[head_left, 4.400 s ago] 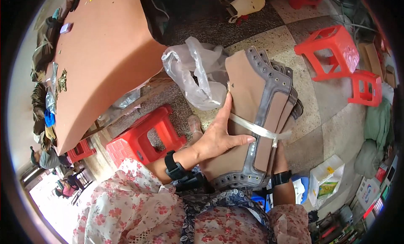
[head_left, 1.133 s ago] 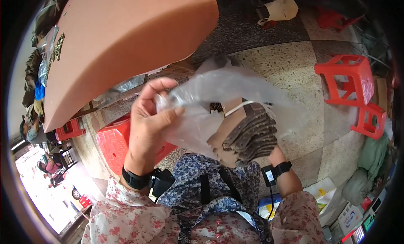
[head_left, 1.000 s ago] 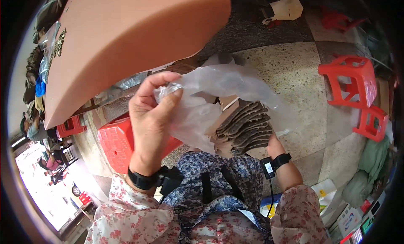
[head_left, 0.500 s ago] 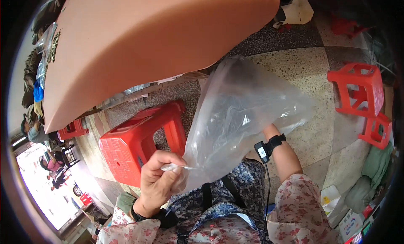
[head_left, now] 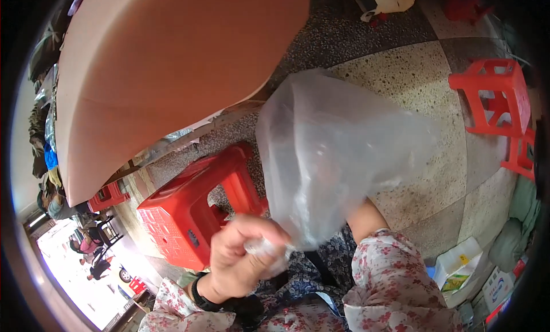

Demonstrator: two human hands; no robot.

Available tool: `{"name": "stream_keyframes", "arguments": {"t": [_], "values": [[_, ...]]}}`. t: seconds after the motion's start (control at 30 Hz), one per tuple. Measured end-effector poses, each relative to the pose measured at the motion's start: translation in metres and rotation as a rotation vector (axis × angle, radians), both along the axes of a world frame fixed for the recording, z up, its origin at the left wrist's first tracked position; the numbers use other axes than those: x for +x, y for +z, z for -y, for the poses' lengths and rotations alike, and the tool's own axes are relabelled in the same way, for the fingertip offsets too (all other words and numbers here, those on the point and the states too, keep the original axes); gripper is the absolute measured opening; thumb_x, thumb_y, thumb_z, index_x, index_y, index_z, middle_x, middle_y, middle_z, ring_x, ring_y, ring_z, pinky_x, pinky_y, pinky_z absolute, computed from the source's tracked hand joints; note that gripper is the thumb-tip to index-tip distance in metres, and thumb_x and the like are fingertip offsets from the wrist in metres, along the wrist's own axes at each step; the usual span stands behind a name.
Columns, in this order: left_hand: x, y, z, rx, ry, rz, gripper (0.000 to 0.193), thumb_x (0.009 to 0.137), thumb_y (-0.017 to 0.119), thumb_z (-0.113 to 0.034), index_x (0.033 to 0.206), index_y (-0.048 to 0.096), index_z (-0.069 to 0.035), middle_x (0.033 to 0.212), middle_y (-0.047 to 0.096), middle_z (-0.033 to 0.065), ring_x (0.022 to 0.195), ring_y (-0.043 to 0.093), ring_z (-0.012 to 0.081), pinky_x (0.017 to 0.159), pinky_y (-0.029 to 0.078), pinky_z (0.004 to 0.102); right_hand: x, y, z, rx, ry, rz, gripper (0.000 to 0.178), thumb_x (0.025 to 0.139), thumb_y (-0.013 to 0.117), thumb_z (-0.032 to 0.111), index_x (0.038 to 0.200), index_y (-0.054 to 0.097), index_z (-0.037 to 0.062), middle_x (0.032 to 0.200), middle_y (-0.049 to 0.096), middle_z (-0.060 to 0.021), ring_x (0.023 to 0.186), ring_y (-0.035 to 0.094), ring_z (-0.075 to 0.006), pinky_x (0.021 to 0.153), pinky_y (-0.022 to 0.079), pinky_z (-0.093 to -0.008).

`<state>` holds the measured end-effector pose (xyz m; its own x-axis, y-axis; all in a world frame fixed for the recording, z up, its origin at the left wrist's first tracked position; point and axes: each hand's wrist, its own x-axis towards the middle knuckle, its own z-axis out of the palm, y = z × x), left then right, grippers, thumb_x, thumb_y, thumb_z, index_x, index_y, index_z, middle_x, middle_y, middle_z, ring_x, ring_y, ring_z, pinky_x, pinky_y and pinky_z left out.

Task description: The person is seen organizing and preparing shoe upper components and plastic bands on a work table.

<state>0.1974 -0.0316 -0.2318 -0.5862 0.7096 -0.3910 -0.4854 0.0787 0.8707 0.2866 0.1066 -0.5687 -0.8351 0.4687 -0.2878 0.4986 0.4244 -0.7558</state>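
A large clear plastic bag (head_left: 309, 131) hangs spread out in front of me, between the tabletop and my lap. My left hand (head_left: 243, 254) is closed on a bunched edge of it, thumb and fingers pressed together. From the lower right, my right forearm (head_left: 366, 222) reaches up to the bag. The right hand is inside or behind the cloudy plastic, where only a faint blurred shape shows, so its fingers are hidden.
An orange-brown tabletop (head_left: 172, 74) fills the upper left. Close to my left hand stands a red plastic stool (head_left: 183, 203). More red stools (head_left: 498, 97) are at the right on the tiled floor (head_left: 395, 74). Packages (head_left: 458, 266) lie at the lower right.
My left hand has shifted right and down with the gathered plastic. The right forearm has moved left and deeper behind or into the bag. The whole view has turned slightly.
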Motion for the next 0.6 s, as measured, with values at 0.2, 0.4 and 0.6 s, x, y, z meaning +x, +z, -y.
{"name": "stream_keyframes", "arguments": {"t": [0.2, 0.4, 0.6], "values": [[-0.018, -0.006, 0.002, -0.143, 0.417, 0.067, 0.010, 0.093, 0.055, -0.011, 0.102, 0.052, -0.007, 0.084, 0.058, 0.0014, 0.061, 0.054, 0.0079, 0.050, 0.046, 0.0225, 0.028, 0.065, -0.014, -0.016, 0.039, -0.008, 0.044, 0.083, 0.062, 0.032, 0.117, 0.057, 0.0044, 0.119, 0.056, -0.0182, 0.112, 0.050, -0.0364, 0.099, 0.037, -0.0423], [-0.024, -0.001, 0.025, -0.203, 0.493, 0.105, 0.008, 0.094, 0.052, -0.014, 0.102, 0.052, -0.010, 0.086, 0.060, -0.0007, 0.067, 0.056, 0.0046, 0.048, 0.044, 0.0181, 0.091, 0.176, -0.069, 0.729, -0.533, -0.089, 0.043, 0.078, 0.070, 0.025, 0.113, 0.058, 0.0031, 0.119, 0.055, -0.0181, 0.115, 0.049, -0.0329, 0.098, 0.036, -0.0433], [-0.018, -0.012, 0.030, -0.221, 0.476, 0.116, 0.011, 0.093, 0.054, -0.013, 0.103, 0.056, -0.011, 0.089, 0.060, -0.0019, 0.069, 0.056, 0.0052, 0.057, 0.045, 0.0183, 0.084, 0.126, -0.134, -0.472, -0.668, 0.263, 0.033, 0.080, 0.064, 0.010, 0.111, 0.059, -0.0016, 0.101, 0.063, -0.0103, 0.087, 0.058, -0.0178, 0.076, 0.046, -0.0328]]}}
